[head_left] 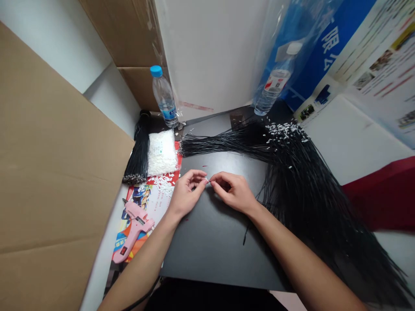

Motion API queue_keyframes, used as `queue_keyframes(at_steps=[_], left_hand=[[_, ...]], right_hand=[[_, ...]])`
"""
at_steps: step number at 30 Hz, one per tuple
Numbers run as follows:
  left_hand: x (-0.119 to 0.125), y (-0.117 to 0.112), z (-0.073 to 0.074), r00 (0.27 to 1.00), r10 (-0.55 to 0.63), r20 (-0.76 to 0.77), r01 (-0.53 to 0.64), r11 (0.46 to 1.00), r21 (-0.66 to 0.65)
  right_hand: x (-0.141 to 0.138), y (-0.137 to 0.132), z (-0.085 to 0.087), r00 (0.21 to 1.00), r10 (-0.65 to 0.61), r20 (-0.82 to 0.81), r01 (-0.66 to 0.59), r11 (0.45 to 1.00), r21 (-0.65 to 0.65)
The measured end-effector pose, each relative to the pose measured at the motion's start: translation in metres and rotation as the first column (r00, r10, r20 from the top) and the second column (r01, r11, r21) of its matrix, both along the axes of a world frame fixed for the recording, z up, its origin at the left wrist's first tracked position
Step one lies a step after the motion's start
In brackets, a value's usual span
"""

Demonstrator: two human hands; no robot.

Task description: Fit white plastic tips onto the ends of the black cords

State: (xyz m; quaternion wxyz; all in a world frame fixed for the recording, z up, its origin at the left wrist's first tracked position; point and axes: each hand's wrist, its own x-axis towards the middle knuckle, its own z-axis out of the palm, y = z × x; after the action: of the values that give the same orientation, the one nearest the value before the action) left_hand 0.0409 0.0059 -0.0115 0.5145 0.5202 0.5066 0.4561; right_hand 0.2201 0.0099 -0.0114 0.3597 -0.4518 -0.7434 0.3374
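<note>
Over the middle of the dark tabletop, my left hand point(188, 192) is closed, its thumb and fingertips pinching a small white plastic connector point(206, 179). My right hand point(234, 190) faces it, also closed in a pinch, on what looks like the thin end of a black wire mostly hidden by the fingers. The fingertips of both hands nearly meet. Below my right wrist a black wire end point(244, 238) lies on the table. Left of my left hand, loose white connectors point(165, 181) are scattered beside a clear bag of white connectors point(162, 153).
Bundled black wires point(223, 144) lie behind my hands; a large pile point(304, 185), many white-tipped, spreads rightward. Another bundle point(138, 151) stands left. A pink glue gun point(134, 229) rests on printed paper. Two water bottles point(166, 101) point(274, 84) stand behind. Cardboard point(58, 164) borders the left.
</note>
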Motion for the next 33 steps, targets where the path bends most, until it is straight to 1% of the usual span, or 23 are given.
queue_keyframes(at_steps=[3, 7, 10, 17, 26, 33], left_hand=[[-0.0008, 0.0004, -0.0014, 0.999, -0.024, 0.027, 0.025, 0.998, -0.052], [-0.0025, 0.0005, -0.0014, 0.999, -0.025, 0.025, 0.028, 0.992, -0.127], [-0.0024, 0.0008, 0.0006, 0.999, -0.021, 0.045, 0.027, 0.991, -0.135], [-0.0003, 0.0015, 0.0025, 0.996, -0.014, 0.091, 0.027, 0.99, -0.14], [0.001, 0.002, 0.0016, 0.994, -0.01, 0.104, 0.025, 0.989, -0.146], [0.0006, 0.0009, 0.0022, 0.995, -0.02, 0.103, 0.036, 0.987, -0.157]], right_hand=[[-0.0006, 0.0005, 0.0003, 1.0, -0.009, -0.029, 0.007, 0.998, -0.068], [-0.0009, 0.002, -0.0005, 0.999, -0.033, -0.035, 0.029, 0.993, -0.117], [-0.0007, 0.0026, -0.0017, 0.999, -0.031, -0.021, 0.027, 0.99, -0.141], [-0.0015, 0.0023, 0.0011, 0.999, -0.041, -0.028, 0.037, 0.989, -0.142], [-0.0016, 0.0021, -0.0003, 0.999, -0.03, -0.026, 0.027, 0.994, -0.107], [-0.0007, 0.0035, -0.0043, 1.0, -0.015, 0.017, 0.014, 0.999, 0.046]])
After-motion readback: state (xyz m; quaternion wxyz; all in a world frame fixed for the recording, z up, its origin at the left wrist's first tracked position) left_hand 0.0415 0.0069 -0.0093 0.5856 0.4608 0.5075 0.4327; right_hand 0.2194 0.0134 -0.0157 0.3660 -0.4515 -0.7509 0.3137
